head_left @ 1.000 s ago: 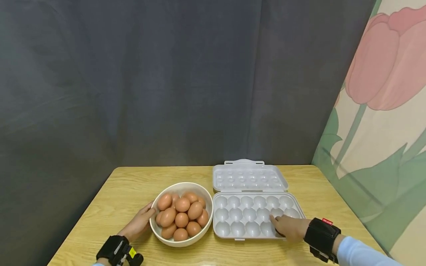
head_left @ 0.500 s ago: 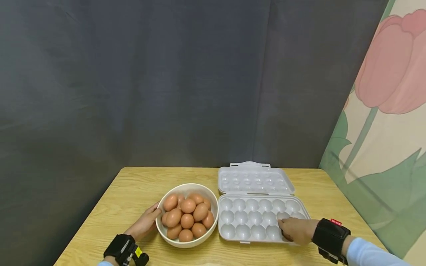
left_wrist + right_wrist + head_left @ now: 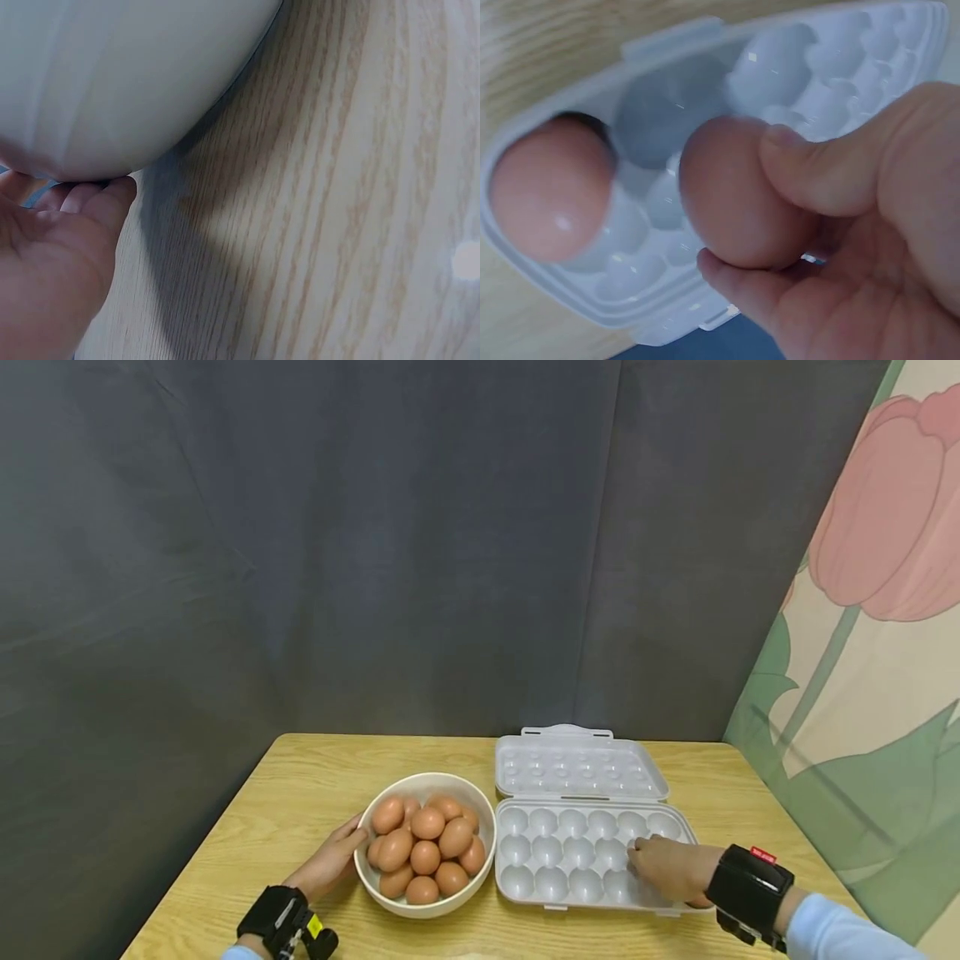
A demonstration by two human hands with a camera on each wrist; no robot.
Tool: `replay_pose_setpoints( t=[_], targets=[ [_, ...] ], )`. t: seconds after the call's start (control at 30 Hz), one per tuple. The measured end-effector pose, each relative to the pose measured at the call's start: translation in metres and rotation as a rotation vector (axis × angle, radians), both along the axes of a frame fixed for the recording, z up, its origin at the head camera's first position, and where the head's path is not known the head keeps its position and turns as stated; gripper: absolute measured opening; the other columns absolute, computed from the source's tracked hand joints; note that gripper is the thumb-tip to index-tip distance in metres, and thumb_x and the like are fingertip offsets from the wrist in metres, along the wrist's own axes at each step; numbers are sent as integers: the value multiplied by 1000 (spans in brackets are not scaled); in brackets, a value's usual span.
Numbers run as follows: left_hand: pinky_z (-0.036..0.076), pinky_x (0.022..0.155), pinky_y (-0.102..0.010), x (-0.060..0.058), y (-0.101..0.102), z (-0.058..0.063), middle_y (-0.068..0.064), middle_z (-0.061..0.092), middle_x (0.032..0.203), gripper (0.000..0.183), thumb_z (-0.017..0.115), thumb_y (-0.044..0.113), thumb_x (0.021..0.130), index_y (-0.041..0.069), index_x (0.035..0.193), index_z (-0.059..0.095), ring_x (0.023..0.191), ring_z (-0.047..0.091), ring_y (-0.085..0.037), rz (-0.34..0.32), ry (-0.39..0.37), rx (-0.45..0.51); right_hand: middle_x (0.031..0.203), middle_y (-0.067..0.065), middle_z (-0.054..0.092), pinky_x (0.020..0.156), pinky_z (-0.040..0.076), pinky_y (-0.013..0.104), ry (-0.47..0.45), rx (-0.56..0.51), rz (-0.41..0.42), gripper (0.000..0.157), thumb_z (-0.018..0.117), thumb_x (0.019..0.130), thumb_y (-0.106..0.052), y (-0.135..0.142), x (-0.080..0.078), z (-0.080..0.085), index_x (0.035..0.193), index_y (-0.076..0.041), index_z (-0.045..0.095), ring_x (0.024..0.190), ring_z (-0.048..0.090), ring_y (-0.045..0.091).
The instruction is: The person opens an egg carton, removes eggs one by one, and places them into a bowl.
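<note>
A cream bowl (image 3: pixel 365 870) heaped with brown eggs (image 3: pixel 425 857) stands on the table. My left hand (image 3: pixel 327 862) holds its left side, thumb at the rim and fingers (image 3: pixel 105 202) low against the outer wall. To the bowl's right lies a white plastic egg tray (image 3: pixel 562 860) with its lid folded back. Over the tray's right front part, my right hand (image 3: pixel 671 867) pinches an egg (image 3: pixel 735 195) between thumb and fingers, above the cells. Another egg (image 3: pixel 553 191) sits in the end corner cell. The pinched egg is hidden by the hand in the head view.
The tray's lid (image 3: pixel 577 768) lies open behind it, toward the table's back edge. The bowl's rim is right beside the tray's left side. A dark curtain (image 3: pixel 450 568) hangs behind the wooden table (image 3: pixel 247 843), and a flower-painted wall (image 3: pixel 862 693) rises on the right.
The head view has swung, so the table and everything on it sits further right in frame. My right hand has shifted slightly, and the corner egg now peeks out beneath it. The left hand stays on the bowl.
</note>
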State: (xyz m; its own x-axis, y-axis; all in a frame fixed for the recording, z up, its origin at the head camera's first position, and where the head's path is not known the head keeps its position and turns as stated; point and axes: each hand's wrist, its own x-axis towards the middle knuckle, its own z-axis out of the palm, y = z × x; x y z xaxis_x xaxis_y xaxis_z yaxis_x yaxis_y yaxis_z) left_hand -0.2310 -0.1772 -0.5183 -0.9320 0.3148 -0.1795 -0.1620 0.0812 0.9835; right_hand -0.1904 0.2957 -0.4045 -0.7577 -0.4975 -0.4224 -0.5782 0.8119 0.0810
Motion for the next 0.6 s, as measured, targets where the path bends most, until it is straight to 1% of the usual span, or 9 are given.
replay_pose_setpoints(
  t=[0.07,0.1,0.2,0.27,0.33,0.43,0.53,0.6],
  targets=[
    [21,112,-50,0,0,0,-19,14,152,54,31,24,99,7,147,16,138,15,-35,-5,-3,4,95,9,57,72,51,31,31,-1,27,26,64,78,-1,-4,0,5,103,-1,60,81,56,19],
    [21,112,-51,0,-1,0,-19,13,152,54,31,23,99,7,147,15,138,14,-35,-10,-2,3,95,9,57,70,51,30,46,-7,48,29,65,76,1,-6,0,7,104,0,60,80,55,19],
    [22,111,-51,0,-1,2,-21,12,152,54,30,23,99,6,148,13,138,14,-37,-30,7,2,101,11,58,74,52,31,71,-33,82,42,66,71,6,-13,-1,14,112,2,60,86,56,21],
    [22,111,-51,1,-1,3,-22,11,152,55,30,23,99,5,148,12,138,14,-38,-40,9,5,99,11,58,73,51,31,102,-60,132,45,68,66,8,-18,-3,19,111,4,60,84,55,21],
    [23,111,-51,2,-1,5,-21,11,152,55,30,23,99,6,148,12,138,14,-38,-43,9,5,99,11,59,76,52,32,138,-88,177,42,67,65,9,-24,-6,23,107,4,62,85,56,22],
    [22,111,-51,2,0,6,-21,12,152,54,30,22,99,6,148,12,138,14,-37,-37,5,8,96,11,59,77,51,34,199,-128,256,35,67,63,10,-34,-10,31,97,2,64,84,56,24],
    [20,112,-52,1,1,5,-21,12,152,54,30,22,99,5,147,13,138,13,-37,-29,6,12,94,10,58,76,50,33,243,-160,310,31,65,62,12,-47,-15,38,89,-1,64,83,55,23],
    [20,112,-52,1,0,4,-21,12,152,54,30,23,99,5,147,13,138,13,-37,-28,10,16,95,10,58,76,49,33,260,-177,329,31,62,62,14,-55,-18,41,89,-1,64,83,54,23]
  ],
)
